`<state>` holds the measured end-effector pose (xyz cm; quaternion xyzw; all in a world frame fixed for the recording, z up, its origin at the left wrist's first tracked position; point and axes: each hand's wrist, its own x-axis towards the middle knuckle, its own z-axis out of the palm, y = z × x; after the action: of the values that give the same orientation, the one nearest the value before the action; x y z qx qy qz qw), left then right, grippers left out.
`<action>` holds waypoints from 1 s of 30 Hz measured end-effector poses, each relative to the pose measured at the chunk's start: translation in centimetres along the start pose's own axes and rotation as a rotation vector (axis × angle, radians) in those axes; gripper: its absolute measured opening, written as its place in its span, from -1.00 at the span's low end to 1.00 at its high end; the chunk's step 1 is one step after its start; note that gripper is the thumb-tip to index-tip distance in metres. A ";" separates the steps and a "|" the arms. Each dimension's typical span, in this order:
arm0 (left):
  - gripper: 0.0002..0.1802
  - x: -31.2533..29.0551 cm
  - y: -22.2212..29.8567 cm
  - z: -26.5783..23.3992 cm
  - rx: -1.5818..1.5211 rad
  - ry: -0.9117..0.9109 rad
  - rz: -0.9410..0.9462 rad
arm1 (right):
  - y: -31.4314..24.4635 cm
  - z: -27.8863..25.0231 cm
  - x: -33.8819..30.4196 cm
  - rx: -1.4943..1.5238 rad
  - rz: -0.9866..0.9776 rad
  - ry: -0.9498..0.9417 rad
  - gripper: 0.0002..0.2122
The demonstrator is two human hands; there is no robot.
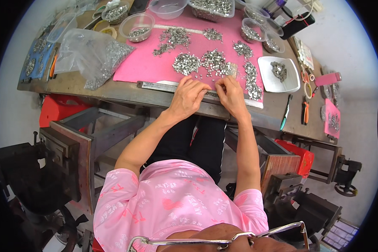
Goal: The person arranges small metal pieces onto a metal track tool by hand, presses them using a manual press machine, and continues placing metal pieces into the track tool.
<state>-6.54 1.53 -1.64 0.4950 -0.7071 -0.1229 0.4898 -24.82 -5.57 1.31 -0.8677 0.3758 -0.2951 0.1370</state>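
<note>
Curling at a metal strip (157, 86) — both hands (186, 95) (232, 97).
What they grasp, I cannot tell — silvery pieces (214, 62) lie just beyond.

The pink shirt (155, 222) at the near side carries scattered white and coral capital letters, in short groups tipped at different angles, across the chest and on both the left sleeve (118, 187) and the right sleeve (252, 206). Along the near edge of the desk (264, 119), left of centre, a metal strip (158, 86) bears dark marks, perhaps a ruler's scale, too small to make out.
</note>
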 end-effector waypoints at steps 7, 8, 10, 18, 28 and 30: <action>-0.89 -0.3 0.0 0.2 0.091 -0.011 0.057 | -1.5 0.0 -2.8 0.163 -0.001 0.066 -0.88; -0.89 -0.3 0.0 0.2 0.091 -0.013 0.058 | -1.5 0.2 -3.0 0.143 -0.033 0.097 -0.88; -0.89 -0.4 -0.2 0.1 0.093 -0.021 0.071 | -1.5 0.3 -3.1 0.114 -0.055 0.094 -0.88; -0.90 0.1 0.7 0.2 0.136 -0.057 -0.040 | -1.3 0.8 -4.2 0.244 0.050 0.193 -0.88; -0.82 0.5 0.7 -0.8 0.084 -0.204 -0.118 | -1.3 1.3 -4.6 0.176 0.070 0.345 -0.87; -0.79 0.3 0.2 -0.9 0.030 -0.193 -0.129 | -1.2 1.3 -4.7 0.181 0.087 0.364 -0.87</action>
<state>-5.97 1.68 -0.88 0.5325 -0.7196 -0.1906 0.4029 -25.88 -1.25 -1.12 -0.7671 0.4032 -0.4736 0.1569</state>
